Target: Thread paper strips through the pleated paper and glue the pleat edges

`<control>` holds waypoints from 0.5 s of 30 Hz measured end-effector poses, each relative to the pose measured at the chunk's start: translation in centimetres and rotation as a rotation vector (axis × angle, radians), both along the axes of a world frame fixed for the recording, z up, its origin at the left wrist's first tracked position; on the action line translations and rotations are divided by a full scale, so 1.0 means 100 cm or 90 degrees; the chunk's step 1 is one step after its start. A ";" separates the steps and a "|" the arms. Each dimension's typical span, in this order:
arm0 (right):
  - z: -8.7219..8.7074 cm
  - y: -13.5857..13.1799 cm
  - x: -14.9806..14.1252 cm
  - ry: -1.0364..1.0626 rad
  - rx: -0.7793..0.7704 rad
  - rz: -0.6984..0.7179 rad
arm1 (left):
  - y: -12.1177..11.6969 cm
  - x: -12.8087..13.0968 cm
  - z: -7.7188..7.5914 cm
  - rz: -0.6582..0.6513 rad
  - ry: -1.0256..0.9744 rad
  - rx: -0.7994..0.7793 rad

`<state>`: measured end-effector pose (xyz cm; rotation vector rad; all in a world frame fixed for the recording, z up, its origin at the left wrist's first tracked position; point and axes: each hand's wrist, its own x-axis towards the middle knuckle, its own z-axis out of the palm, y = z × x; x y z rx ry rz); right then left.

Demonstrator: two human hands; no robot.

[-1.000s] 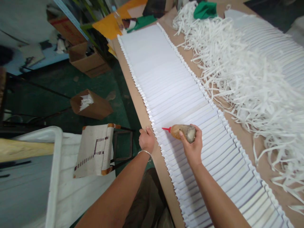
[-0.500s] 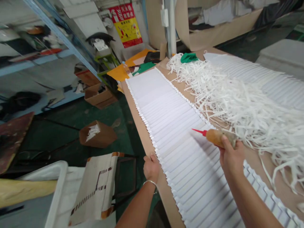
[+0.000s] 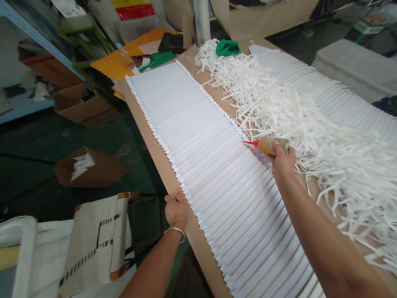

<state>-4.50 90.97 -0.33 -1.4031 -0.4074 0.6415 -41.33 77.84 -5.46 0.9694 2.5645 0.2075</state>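
Observation:
A long row of overlapping white paper sheets (image 3: 198, 136) lies along the brown table (image 3: 161, 165). My right hand (image 3: 283, 159) grips a brown glue bottle (image 3: 268, 145) with a red nozzle, its tip pointing left over the right edge of the sheets. My left hand (image 3: 175, 210), with a bangle on its wrist, rests on the table's near edge just left of the sheets, fingers curled over the edge.
A heap of white paper strips (image 3: 310, 132) covers the table to the right, with a green cloth (image 3: 228, 47) at its far end and another row of white sheets (image 3: 335, 99) beyond. On the floor to the left stand cardboard boxes (image 3: 89, 167) and a woven stool (image 3: 96, 240).
My right hand has carried the glue bottle from the left edge of the sheets across to their right edge. My left hand stays on the table edge. The view has shifted.

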 end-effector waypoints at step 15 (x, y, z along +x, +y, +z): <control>0.004 -0.022 -0.029 -0.058 -0.038 0.068 | 0.000 0.004 0.003 0.008 -0.005 0.002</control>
